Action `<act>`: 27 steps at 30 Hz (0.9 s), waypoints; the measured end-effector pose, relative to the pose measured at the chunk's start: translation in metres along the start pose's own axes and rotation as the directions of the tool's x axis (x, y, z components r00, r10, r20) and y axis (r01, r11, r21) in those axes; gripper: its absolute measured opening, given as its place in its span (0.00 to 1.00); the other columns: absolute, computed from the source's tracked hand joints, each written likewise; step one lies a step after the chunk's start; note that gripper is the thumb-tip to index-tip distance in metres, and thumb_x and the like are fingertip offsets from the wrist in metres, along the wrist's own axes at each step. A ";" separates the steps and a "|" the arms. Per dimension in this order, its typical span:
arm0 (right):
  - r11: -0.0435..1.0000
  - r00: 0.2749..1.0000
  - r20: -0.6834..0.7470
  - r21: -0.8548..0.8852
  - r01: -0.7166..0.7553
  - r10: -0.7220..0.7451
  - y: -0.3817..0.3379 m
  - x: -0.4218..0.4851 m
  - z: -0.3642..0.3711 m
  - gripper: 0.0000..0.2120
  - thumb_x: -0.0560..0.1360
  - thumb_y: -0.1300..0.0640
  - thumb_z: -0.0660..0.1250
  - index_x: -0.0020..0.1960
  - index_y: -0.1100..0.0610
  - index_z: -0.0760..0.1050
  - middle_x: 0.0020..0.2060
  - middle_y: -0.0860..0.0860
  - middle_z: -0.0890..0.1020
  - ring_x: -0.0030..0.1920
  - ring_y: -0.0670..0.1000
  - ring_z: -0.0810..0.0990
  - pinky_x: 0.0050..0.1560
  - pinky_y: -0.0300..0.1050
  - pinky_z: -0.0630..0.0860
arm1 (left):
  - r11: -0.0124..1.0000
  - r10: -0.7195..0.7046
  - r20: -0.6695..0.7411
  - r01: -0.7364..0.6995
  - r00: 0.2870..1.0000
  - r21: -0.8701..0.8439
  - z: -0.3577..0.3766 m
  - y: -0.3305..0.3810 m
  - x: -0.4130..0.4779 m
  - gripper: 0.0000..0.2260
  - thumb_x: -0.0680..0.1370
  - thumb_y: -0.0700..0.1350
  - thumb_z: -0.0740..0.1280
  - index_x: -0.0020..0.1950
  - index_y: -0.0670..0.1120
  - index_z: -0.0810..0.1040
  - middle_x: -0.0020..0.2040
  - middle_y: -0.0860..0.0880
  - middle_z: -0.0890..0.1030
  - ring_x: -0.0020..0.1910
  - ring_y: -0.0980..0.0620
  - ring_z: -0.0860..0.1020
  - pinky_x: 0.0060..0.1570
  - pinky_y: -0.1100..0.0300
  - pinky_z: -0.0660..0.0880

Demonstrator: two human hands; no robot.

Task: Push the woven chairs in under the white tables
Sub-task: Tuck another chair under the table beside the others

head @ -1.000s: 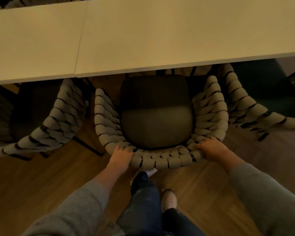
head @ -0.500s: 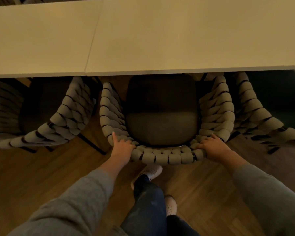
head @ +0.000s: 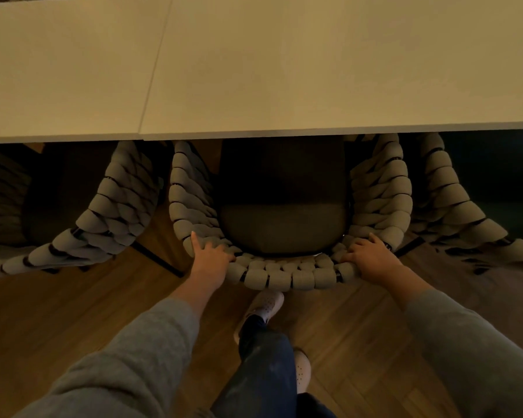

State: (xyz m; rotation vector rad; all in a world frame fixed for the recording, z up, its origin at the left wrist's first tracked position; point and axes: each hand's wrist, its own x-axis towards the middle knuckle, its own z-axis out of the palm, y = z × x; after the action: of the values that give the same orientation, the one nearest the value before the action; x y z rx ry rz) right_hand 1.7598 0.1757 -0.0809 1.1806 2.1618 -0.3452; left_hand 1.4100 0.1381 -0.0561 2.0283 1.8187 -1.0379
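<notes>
A woven chair (head: 287, 276) with thick grey braided arms and a dark seat cushion stands right in front of me. Its front half is hidden under the white table (head: 314, 70). My left hand (head: 209, 260) rests on the left end of the chair's back rim, thumb and fingers curled over the weave. My right hand (head: 372, 260) grips the right end of the same rim. A second white table (head: 61, 70) butts against the first on the left.
One more woven chair (head: 103, 224) sits tucked under the tables on the left, and another (head: 453, 218) on the right, both close beside the middle one. My feet in pale shoes (head: 263, 309) stand on the wooden floor (head: 73, 321) behind the chair.
The middle chair has slid forward, so more of its seat lies beneath the table edge. Both hands stayed on the back rim and I have stepped closer.
</notes>
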 end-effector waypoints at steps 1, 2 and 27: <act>1.000 1.000 -0.011 0.005 0.002 -0.002 -0.001 0.002 -0.003 0.24 0.78 0.56 0.63 0.72 0.43 0.66 0.69 0.48 0.71 0.73 0.54 0.63 0.74 0.63 0.50 | 1.000 0.001 0.006 -0.001 1.000 0.004 -0.002 -0.003 0.002 0.25 0.79 0.44 0.66 0.73 0.62 0.66 0.72 0.50 0.68 0.74 0.40 0.60 0.67 0.26 0.37; 1.000 1.000 -0.018 0.013 0.004 -0.004 -0.001 0.004 -0.006 0.24 0.78 0.55 0.64 0.72 0.43 0.66 0.69 0.48 0.71 0.73 0.54 0.63 0.74 0.63 0.50 | 1.000 0.002 0.010 -0.002 1.000 0.010 -0.004 -0.006 0.004 0.25 0.79 0.43 0.66 0.73 0.62 0.66 0.73 0.50 0.67 0.75 0.40 0.59 0.67 0.26 0.38; 0.949 0.914 -0.369 0.311 -0.048 0.167 0.098 -0.068 0.042 0.46 0.71 0.35 0.66 0.77 0.42 0.40 0.76 0.49 0.42 0.77 0.53 0.38 0.74 0.56 0.37 | 0.838 0.341 0.411 -0.075 0.845 -0.540 -0.134 0.118 0.033 0.49 0.66 0.71 0.70 0.80 0.55 0.52 0.80 0.50 0.53 0.78 0.45 0.54 0.73 0.44 0.55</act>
State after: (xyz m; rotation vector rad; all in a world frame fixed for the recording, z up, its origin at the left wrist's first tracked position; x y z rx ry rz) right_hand 1.8840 0.1646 -0.0612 1.6524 2.4290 -0.4249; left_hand 1.5664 0.2193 -0.0130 1.4361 1.3615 -0.7996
